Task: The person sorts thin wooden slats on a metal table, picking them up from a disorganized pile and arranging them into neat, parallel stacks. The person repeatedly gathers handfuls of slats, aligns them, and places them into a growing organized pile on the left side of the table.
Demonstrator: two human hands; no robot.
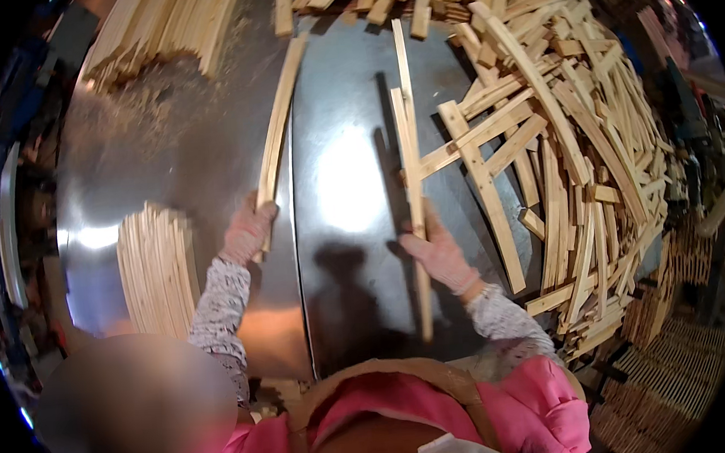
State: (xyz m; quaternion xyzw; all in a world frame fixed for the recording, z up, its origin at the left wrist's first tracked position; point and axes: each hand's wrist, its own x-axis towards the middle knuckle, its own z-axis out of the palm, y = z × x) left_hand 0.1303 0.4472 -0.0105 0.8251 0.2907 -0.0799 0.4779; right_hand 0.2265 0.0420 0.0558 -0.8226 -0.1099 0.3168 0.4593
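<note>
My left hand (248, 230), in a pale pinkish glove, is closed around the lower end of a long wooden slat (281, 119) that points away from me and leans a little right. What looks like a lengthwise line on it may mean two slats lie together; I cannot tell. Right of the table's seam, my right hand (441, 253), gloved alike, grips two narrow wooden slats (407, 141) at their lower part. One of these reaches farther away than the other. Their near end extends past my hand toward me. Beneath both hands lies the shiny metal table (333, 87).
A large jumbled heap of wooden pieces (572, 130) covers the right side and far edge. One neat row of slats (156, 268) lies left of my left hand, another stack (163, 27) at the far left. Sawdust (152, 111) is scattered there. Stacked slats (671, 382) stand lower right.
</note>
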